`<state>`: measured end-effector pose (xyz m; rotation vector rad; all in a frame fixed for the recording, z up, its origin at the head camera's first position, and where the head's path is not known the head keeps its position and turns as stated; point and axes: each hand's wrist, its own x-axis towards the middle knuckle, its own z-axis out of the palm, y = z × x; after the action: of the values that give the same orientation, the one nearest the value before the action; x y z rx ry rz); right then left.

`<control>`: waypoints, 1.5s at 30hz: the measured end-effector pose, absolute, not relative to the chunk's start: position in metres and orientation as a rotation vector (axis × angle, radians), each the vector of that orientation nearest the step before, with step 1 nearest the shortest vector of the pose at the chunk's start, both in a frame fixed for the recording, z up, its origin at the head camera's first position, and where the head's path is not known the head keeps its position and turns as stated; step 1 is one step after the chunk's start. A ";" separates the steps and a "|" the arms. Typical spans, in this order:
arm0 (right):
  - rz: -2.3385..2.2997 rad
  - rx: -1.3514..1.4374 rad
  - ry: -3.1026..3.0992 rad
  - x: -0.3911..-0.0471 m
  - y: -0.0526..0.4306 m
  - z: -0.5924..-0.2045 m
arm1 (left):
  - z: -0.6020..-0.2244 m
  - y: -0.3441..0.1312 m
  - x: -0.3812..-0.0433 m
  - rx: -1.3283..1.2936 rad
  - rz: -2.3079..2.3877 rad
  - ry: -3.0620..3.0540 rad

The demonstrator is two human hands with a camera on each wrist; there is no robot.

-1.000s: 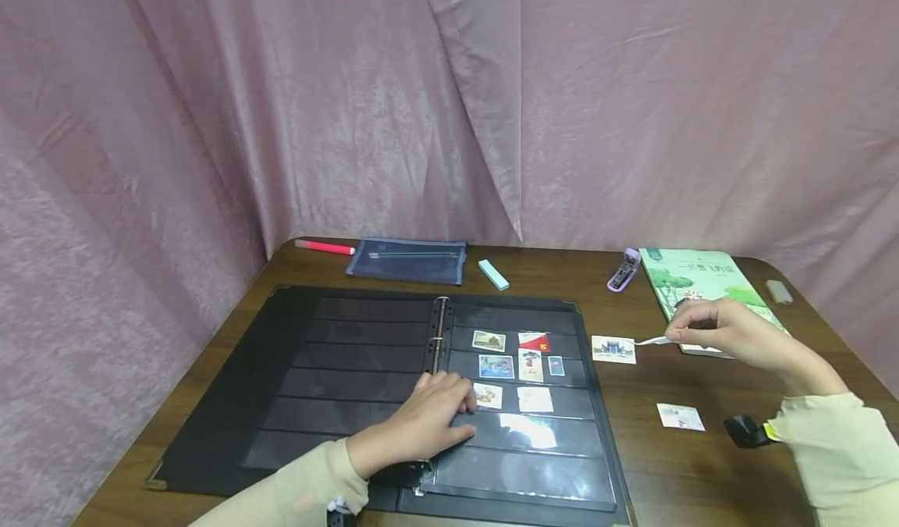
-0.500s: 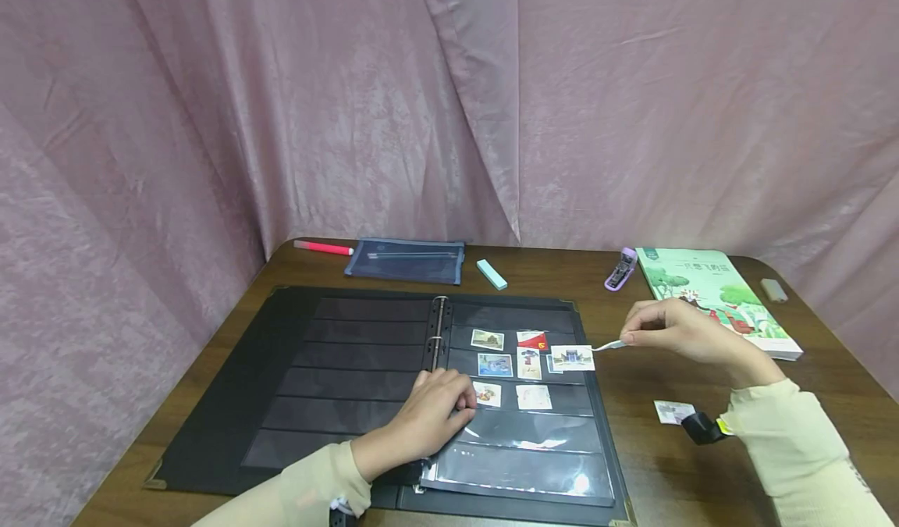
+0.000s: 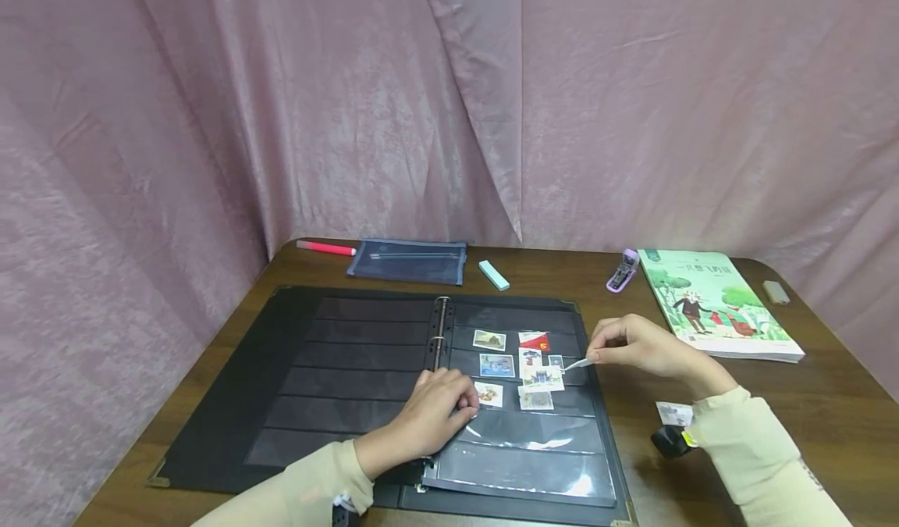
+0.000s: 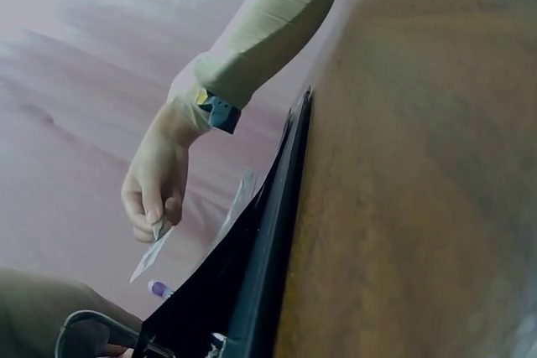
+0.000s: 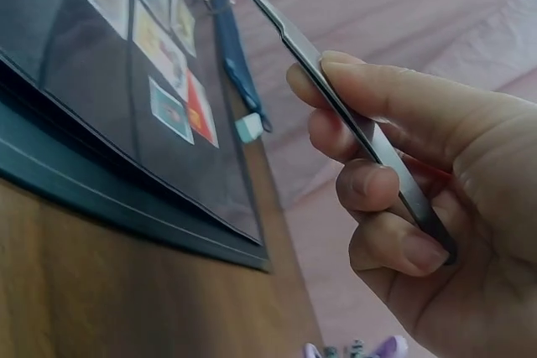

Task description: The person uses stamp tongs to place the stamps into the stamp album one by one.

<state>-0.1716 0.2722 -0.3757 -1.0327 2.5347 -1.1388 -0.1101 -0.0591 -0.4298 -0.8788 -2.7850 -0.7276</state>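
Observation:
My right hand (image 3: pixel 635 349) pinches a pair of metal tweezers (image 5: pixel 396 172), whose tips grip the edge of a stamp (image 3: pixel 543 379) with a blue building on it. This stamp is over the right page of a black stamp album (image 3: pixel 204 402) and overlaps a pale stamp (image 3: pixel 537 400) in the head view. Several other stamps sit in the page's clear strips, among them a red and white stamp (image 3: pixel 534 341) and a blue stamp (image 3: pixel 496 365). My left hand (image 3: pixel 431 404) rests on the album beside the ring binding (image 3: pixel 438 340), fingers relaxed, partly covering a stamp.
A loose stamp (image 3: pixel 675 413) lies on the table, right of the album and partly hidden by the right wrist's camera. Along the back are a red pen (image 3: pixel 326 247), a blue mesh pouch (image 3: pixel 407 261), a turquoise block (image 3: pixel 494 275), a purple clipper-like item (image 3: pixel 623 270) and a green book (image 3: pixel 716 300).
My right hand has moved left with the tweezers and stamp, from beside the album to over its right page, lower among the stamps. The left hand stays in place.

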 end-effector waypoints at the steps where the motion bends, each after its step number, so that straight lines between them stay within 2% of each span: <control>1: -1.134 -1.019 2.530 -0.171 0.270 -0.378 | -0.430 -0.059 -0.110 -0.882 -0.732 -2.787; 13: -1.148 -0.859 2.507 -0.163 0.249 -0.401 | -0.429 -0.057 -0.111 -0.941 -0.744 -2.767; 33: -1.098 -0.932 2.555 -0.146 0.222 -0.412 | -0.430 -0.062 -0.111 -0.936 -0.715 -2.769; 45: -1.075 -1.071 2.530 -0.145 0.213 -0.413 | -0.430 -0.062 -0.111 -0.924 -0.705 -2.751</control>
<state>-0.1450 0.2134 -0.4131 -1.0712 2.5300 -1.0751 -0.1107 -0.0617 -0.4297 -0.9243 -2.7511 -0.7045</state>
